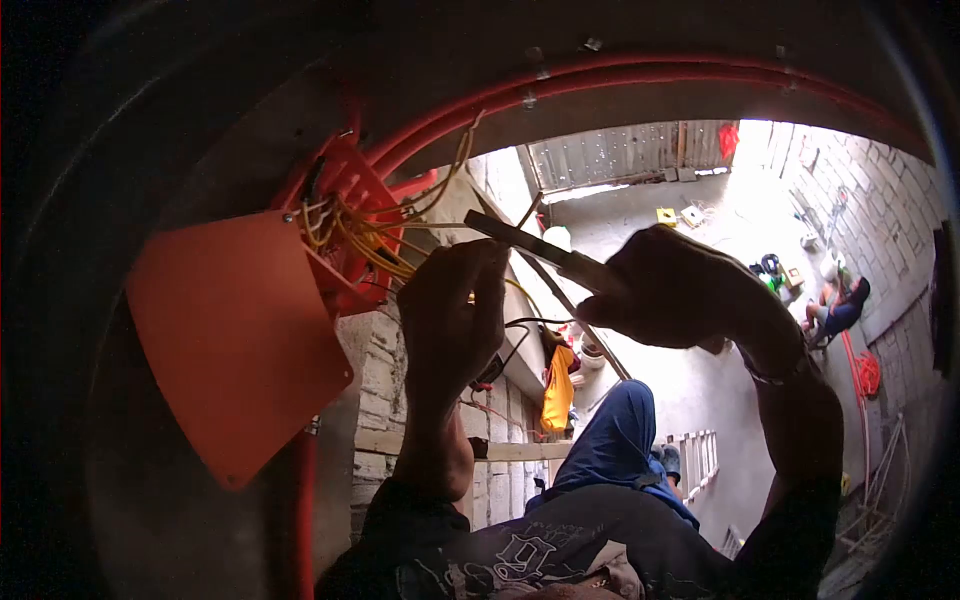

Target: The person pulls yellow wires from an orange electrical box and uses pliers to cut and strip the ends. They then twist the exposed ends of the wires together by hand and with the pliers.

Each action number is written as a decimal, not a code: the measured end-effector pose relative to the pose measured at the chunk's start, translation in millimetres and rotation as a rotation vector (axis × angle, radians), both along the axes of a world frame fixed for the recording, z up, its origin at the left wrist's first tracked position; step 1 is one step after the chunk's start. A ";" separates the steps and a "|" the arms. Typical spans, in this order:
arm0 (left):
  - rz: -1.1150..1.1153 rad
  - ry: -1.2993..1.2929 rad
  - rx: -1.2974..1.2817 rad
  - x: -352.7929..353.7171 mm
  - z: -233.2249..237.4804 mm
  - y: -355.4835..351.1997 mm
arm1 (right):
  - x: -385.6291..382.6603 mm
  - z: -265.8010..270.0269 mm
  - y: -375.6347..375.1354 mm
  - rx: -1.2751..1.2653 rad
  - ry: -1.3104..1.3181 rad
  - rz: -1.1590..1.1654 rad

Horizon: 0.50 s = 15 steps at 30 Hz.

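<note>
Gripping slim tool [528, 245] in right hand [665, 285], long axis slanting toward red box [348, 180], tip by left hand [450, 305], which is nearer the box's yellow wires [385, 245]; can't tell what left fingers hold.

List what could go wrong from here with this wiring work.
The long tool in the right hand sits close to the left hand's fingertips; a slip might nick them.
The yellow wires crowd together at the red box, so tugging one might disturb others.
The floor looks well below; a dropped tool could fall far.
</note>
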<state>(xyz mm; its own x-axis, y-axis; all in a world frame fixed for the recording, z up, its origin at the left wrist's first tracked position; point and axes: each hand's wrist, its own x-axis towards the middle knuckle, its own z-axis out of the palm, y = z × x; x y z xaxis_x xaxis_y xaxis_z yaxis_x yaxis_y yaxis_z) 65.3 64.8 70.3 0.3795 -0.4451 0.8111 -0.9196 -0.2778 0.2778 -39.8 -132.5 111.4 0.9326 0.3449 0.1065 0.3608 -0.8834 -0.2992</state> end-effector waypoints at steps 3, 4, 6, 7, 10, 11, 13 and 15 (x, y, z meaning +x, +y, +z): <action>0.074 0.064 0.132 -4.0 7.6 -0.1 | 3.0 -6.3 -0.8 -0.079 -0.006 -0.006; 0.079 0.055 0.156 -3.0 9.1 -0.3 | 5.2 -10.4 -0.7 -0.180 -0.106 0.039; 0.082 0.048 0.178 -0.4 9.5 -2.1 | 10.5 -12.3 0.4 -0.149 -0.019 -0.054; 0.015 0.054 0.125 2.2 7.8 -3.4 | 11.5 -12.3 0.9 -0.116 0.069 -0.140; -0.064 0.133 0.017 -0.6 4.4 -8.0 | 2.7 -7.6 -0.5 0.024 -0.006 -0.096; -0.073 0.201 -0.031 -2.5 3.5 -9.1 | 3.8 -13.4 -2.4 0.023 -0.003 -0.099; -0.009 0.209 -0.006 -1.3 1.9 -6.6 | 8.3 -25.7 -4.4 0.118 -0.087 -0.044; -0.017 0.186 -0.024 0.4 -0.2 -6.7 | 4.0 -26.9 -3.2 0.144 -0.027 -0.092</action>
<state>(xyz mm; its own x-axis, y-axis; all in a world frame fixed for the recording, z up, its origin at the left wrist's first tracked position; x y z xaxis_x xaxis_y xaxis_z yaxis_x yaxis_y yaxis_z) 65.7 58.1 70.1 0.5163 -0.4340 0.7383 -0.8564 -0.2537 0.4497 -35.8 -135.6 84.5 0.9557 0.2373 0.1739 0.2898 -0.8616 -0.4168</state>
